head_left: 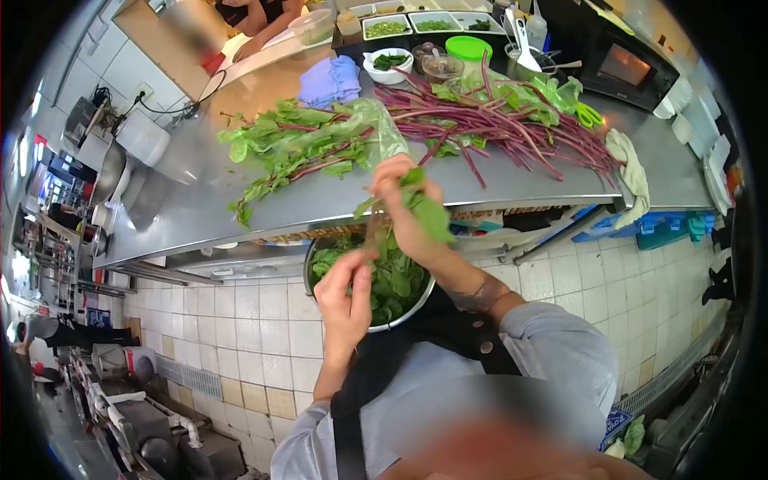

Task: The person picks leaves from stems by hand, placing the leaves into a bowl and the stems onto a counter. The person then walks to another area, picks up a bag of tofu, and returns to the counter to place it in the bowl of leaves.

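Observation:
My right hand (406,204) is closed around a leafy green stem (432,218), held over a metal bowl. Lower and to the left, my left hand (346,298) pinches the lower end of this stem, which is blurred between the hands. The bowl (309,276) stands below the hands, in front of the counter, and is filled with loose green leaves (404,280). On the counter just beyond my hands lie leafy stalks (296,144), partly under a clear plastic bag (382,128). To their right is a pile of purple-red stems (512,132), mostly bare.
The steel counter (192,204) carries a blue cloth (330,82), a white bowl of chopped greens (389,66), a green lid (469,48) and green-handled scissors (590,116). A pale towel (628,172) hangs over the right edge. Another person's arm (264,28) rests at the far side.

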`<state>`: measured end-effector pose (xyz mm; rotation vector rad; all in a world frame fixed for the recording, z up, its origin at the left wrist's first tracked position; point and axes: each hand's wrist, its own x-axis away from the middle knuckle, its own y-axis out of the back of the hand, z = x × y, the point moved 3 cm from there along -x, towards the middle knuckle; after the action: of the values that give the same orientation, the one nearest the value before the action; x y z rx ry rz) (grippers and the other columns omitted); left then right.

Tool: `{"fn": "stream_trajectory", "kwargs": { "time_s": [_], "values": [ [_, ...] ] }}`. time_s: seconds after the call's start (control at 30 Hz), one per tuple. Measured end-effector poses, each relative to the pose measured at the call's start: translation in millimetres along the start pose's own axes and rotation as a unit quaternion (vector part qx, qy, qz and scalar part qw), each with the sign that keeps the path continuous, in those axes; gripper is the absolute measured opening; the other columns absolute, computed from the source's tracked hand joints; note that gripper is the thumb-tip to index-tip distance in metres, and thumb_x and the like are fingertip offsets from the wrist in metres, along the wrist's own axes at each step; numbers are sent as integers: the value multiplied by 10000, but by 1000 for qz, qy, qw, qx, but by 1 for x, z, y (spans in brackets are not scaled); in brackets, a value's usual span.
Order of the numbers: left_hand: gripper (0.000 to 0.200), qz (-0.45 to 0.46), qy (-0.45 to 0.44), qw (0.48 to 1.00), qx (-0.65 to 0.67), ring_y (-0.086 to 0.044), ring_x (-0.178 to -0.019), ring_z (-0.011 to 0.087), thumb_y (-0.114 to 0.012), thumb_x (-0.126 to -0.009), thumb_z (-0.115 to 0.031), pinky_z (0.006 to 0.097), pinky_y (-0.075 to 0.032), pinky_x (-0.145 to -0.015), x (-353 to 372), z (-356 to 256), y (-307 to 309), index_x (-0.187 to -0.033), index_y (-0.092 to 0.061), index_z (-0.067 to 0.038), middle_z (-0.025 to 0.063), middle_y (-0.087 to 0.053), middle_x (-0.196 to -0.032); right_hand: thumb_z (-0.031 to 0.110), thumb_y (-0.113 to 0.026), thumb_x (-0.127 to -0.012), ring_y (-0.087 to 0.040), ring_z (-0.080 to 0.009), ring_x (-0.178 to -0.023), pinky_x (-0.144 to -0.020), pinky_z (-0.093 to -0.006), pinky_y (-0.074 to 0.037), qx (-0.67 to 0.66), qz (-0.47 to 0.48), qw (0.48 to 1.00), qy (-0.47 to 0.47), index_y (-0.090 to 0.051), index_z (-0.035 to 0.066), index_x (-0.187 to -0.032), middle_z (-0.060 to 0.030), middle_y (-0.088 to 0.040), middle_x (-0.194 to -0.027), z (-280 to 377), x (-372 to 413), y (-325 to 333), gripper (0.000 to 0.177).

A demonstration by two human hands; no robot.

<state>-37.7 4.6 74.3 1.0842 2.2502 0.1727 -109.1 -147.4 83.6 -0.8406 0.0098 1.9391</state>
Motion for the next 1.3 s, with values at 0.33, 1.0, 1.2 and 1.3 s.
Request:
{"fn": "stream_trajectory", "kwargs": {
  "time_s": [0.33, 1.0, 1.2, 1.3],
  "values": [
    [202, -427, -178, 886, 24, -465, -653, 77, -532, -943, -47, 201, -375, -580, -18, 2, 73, -1114, -577, 52, 63, -645, -910, 154, -493, -955, -468, -127, -692, -605, -251, -427, -50, -17, 982, 183, -523, 73, -891, -42, -513, -908, 37, 6, 19, 108],
    [194, -272, -142, 950, -57, -441, -623, 35, -557, -937, -37, 187, -348, -538, -72, -44, 52, -1093, -622, 56, 40, -654, -889, 186, -606, -886, -601, -92, -664, -525, -210, -449, -161, 233, 958, -30, -633, 26, -918, -49, -647, -789, 135, -56, -8, 165],
    [172, -260, -96, 958, -79, -472, -625, 48, -571, -937, -62, 197, -386, -552, -74, -17, 60, -1063, -640, 31, 23, -644, -834, 195, -672, -797, -590, -107, -624, -526, -225, -441, -240, 316, 915, -76, -640, -6, -803, -66, -623, -716, 144, -52, -24, 204],
    [164, -246, -118, 954, -126, -481, -632, 55, -584, -932, -72, 215, -410, -558, -84, -34, 59, -1037, -640, 40, 27, -652, -807, 195, -687, -769, -586, -122, -644, -562, -228, -442, -233, 321, 911, -112, -632, -22, -795, -87, -616, -733, 137, -48, -14, 226]
  ]
}}
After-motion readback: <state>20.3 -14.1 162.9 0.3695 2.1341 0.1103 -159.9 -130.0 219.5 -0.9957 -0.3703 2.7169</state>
